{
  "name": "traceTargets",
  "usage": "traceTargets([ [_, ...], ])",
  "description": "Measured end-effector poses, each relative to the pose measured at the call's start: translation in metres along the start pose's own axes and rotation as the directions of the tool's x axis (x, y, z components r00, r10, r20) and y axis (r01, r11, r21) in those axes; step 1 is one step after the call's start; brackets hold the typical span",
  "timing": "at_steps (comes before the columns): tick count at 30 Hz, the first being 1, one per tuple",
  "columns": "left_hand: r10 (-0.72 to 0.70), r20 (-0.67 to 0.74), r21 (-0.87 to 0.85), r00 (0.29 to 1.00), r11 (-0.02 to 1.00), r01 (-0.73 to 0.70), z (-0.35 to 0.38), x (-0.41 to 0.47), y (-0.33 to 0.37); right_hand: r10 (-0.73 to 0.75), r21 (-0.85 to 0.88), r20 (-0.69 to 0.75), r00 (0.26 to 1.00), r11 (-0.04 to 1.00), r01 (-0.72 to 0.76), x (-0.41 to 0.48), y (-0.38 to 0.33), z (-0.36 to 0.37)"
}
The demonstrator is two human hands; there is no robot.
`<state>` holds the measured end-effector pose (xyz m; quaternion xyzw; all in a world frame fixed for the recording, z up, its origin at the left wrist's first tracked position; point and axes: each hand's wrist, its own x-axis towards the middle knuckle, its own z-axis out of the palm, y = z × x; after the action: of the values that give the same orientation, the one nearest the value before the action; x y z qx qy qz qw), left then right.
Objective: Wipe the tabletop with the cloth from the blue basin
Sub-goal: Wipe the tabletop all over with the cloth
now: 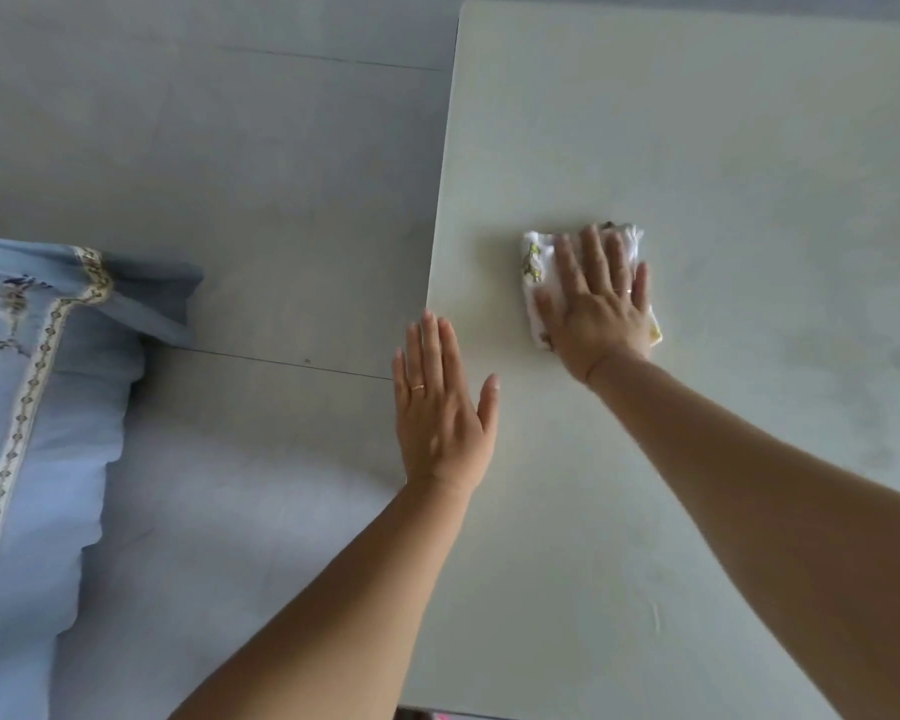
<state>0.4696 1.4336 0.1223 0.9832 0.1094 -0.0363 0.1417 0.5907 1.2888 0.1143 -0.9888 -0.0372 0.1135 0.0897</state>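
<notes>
Right hand (596, 298) flat, fingers spread, pressing folded cloth (533, 262) onto tabletop (697, 148). Unwiped surface lies toward 12 and 3 o'clock. Left hand (440, 407) flat, empty, at table's 9 o'clock edge.

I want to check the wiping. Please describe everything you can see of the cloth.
The cloth is white, soft-looking fabric with a small yellow-green print along its edges. It is folded into a compact pad and lies flat on the pale tabletop, towards its left side. The right hand presses on it with fingers spread, covering most of it; only the edges show. The left hand rests apart, at the table edge, not touching it.
</notes>
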Motion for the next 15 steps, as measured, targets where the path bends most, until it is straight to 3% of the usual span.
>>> traceTargets([
  [2,0.004,0.031,0.029,1.0,1.0,-0.005,0.008,0.002,0.0,0.046,0.015,-0.011,0.999,0.999,-0.046,-0.008,-0.032,0.007],
  [4,0.018,0.024,0.088,1.0,0.996,-0.02,0.012,0.001,-0.002,-0.216,-0.052,0.045,0.975,0.975,0.218,-0.024,-0.058,0.016],
  [6,0.023,0.01,0.08,1.0,0.997,-0.024,0.013,-0.001,-0.002,-0.508,-0.133,0.13,0.852,0.842,0.522,-0.022,-0.053,0.01],
  [7,0.011,0.004,0.056,1.0,0.998,-0.011,0.013,-0.001,-0.002,-0.57,-0.151,0.137,0.81,0.796,0.586,-0.007,-0.041,0.005],
  [8,0.0,0.001,0.041,1.0,0.999,0.0,0.013,0.0,-0.001,-0.564,-0.153,0.122,0.817,0.802,0.577,0.01,-0.028,0.001],
  [9,-0.005,0.001,0.037,1.0,0.999,0.005,0.013,0.001,-0.001,-0.488,-0.151,0.078,0.869,0.856,0.494,0.027,-0.017,-0.003],
  [11,-0.006,0.002,0.041,1.0,0.999,0.006,0.013,0.002,-0.001,-0.175,-0.054,-0.001,0.985,0.983,0.174,0.05,-0.008,-0.007],
  [13,-0.007,0.001,0.038,1.0,0.999,0.007,0.013,0.002,-0.001,0.02,0.033,-0.035,0.999,0.999,-0.019,0.048,-0.033,-0.003],
  [14,-0.009,0.003,0.034,1.0,0.999,0.009,0.012,0.002,-0.001,-0.021,0.028,-0.026,0.999,0.999,0.022,0.04,-0.051,0.003],
  [15,-0.011,0.006,0.032,1.0,0.999,0.011,0.011,0.002,-0.001,-0.153,-0.003,0.003,0.988,0.988,0.153,0.028,-0.067,0.008],
])
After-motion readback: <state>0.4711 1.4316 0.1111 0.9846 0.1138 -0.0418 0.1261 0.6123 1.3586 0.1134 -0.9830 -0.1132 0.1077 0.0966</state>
